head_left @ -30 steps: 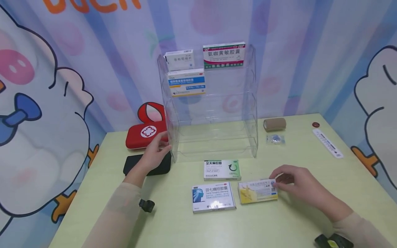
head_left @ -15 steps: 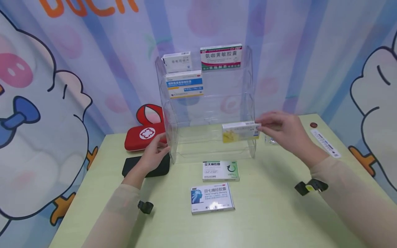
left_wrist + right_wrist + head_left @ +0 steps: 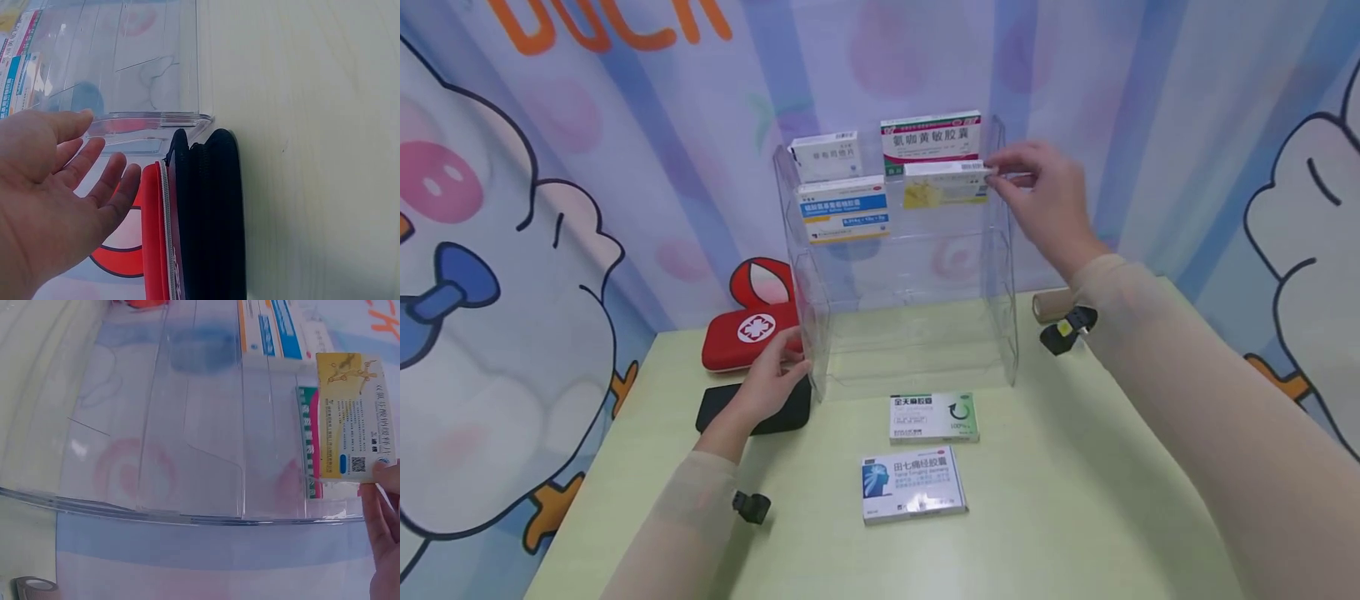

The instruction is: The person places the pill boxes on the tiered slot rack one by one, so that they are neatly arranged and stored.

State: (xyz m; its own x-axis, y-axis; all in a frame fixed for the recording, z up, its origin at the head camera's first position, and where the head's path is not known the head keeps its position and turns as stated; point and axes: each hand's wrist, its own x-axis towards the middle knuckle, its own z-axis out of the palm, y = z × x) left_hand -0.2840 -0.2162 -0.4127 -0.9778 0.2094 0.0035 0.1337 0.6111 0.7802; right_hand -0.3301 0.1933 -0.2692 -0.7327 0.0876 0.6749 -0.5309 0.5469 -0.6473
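Note:
My right hand [image 3: 1047,200] pinches the right end of a yellow-and-white medicine box [image 3: 946,185]. That box is raised at the upper part of a clear acrylic display rack [image 3: 917,312], overlapping the bottom of a red-and-green medicine box [image 3: 931,140] in the head view. In the right wrist view the yellow-and-white box [image 3: 353,419] shows its printed front, thumb on its corner. My left hand [image 3: 772,377] is at the rack's left side, thumb by the side panel and fingers loosely spread. A small white box [image 3: 826,157] and a blue-and-white box [image 3: 842,208] stand on the rack's left.
Before the rack lie a green-and-white box [image 3: 934,417] and a white-and-blue box [image 3: 913,485]. Left of it are a red first-aid case [image 3: 730,340] and a black case [image 3: 718,404]. A brown bandage roll [image 3: 1051,305] lies right, partly behind the right forearm.
My right hand has picked the yellow-and-white box up from the table and carried it up and left to the rack's upper right. The left hand has stayed at the rack's side.

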